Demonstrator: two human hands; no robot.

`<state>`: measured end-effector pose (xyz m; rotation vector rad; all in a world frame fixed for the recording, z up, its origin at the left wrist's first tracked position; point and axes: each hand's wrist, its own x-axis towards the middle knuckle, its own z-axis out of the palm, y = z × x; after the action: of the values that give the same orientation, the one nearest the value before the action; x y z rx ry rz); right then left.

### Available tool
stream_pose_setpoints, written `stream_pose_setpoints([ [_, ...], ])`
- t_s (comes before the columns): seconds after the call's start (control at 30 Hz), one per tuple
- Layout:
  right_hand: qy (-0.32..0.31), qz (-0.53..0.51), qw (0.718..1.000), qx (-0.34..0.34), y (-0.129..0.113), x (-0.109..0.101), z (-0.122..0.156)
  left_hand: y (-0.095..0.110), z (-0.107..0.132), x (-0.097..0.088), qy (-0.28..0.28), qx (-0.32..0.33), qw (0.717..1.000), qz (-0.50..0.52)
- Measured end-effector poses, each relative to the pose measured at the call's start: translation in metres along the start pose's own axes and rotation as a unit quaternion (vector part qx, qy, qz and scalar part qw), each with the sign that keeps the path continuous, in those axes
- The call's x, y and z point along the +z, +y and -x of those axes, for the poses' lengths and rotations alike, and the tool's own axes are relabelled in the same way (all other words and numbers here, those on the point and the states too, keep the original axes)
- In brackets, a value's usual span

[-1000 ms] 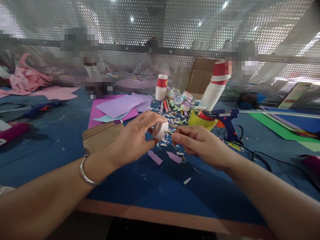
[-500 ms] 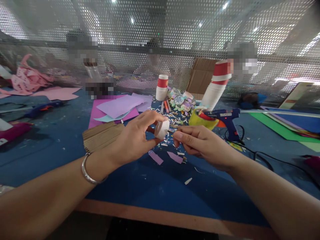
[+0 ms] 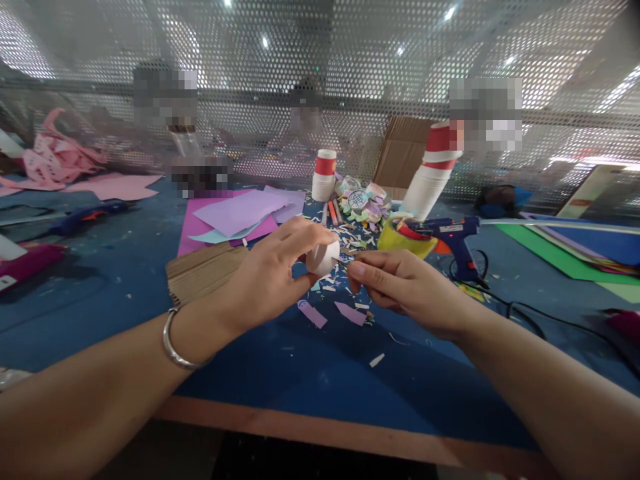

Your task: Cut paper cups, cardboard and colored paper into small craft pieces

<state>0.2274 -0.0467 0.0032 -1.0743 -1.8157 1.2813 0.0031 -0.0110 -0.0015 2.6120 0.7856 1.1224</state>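
Observation:
My left hand [image 3: 273, 277] is closed around a small white paper cup [image 3: 323, 257], held on its side just above the blue table [image 3: 310, 373]. A silver bracelet sits on that wrist. My right hand [image 3: 400, 287] is pinched shut on a thin, stick-like thing whose tip points at the cup's mouth; it is too small to name. Below both hands lie two lilac paper strips [image 3: 333, 313] among paper scraps.
A blue glue gun [image 3: 453, 240] with its cord lies right of a yellow tape roll [image 3: 403, 239]. Red-and-white cup stacks [image 3: 433, 170], a paper flower [image 3: 361, 200], purple paper sheets [image 3: 235, 217] and corrugated card [image 3: 203, 272] surround the hands. A perforated screen stands behind.
My left hand has lifted and turned the cup slightly. My right hand has edged closer, its pinched tip now at the cup's mouth.

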Motion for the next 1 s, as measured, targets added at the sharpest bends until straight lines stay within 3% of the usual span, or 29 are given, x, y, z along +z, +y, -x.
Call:
stream_pose_setpoints([
  [0.23,-0.004,0.024,1.000,-0.016,-0.004,0.001,0.001,0.003,0.002,-0.005,0.012,0.063,0.994,-0.088],
  [0.43,0.005,0.060,0.998,-0.026,-0.002,-0.002,-0.001,0.012,0.002,-0.012,0.038,0.087,0.965,-0.246],
  [0.57,0.017,0.089,0.996,-0.026,0.002,-0.004,-0.004,0.010,0.001,-0.008,-0.014,-0.033,0.991,-0.126],
  [0.7,0.018,0.119,0.993,-0.017,0.005,-0.005,-0.005,0.004,-0.002,-0.002,-0.055,-0.132,0.990,-0.009],
  [1.0,0.002,0.155,0.988,0.006,0.001,-0.005,-0.003,0.000,-0.004,0.000,-0.016,-0.149,0.987,0.058],
])
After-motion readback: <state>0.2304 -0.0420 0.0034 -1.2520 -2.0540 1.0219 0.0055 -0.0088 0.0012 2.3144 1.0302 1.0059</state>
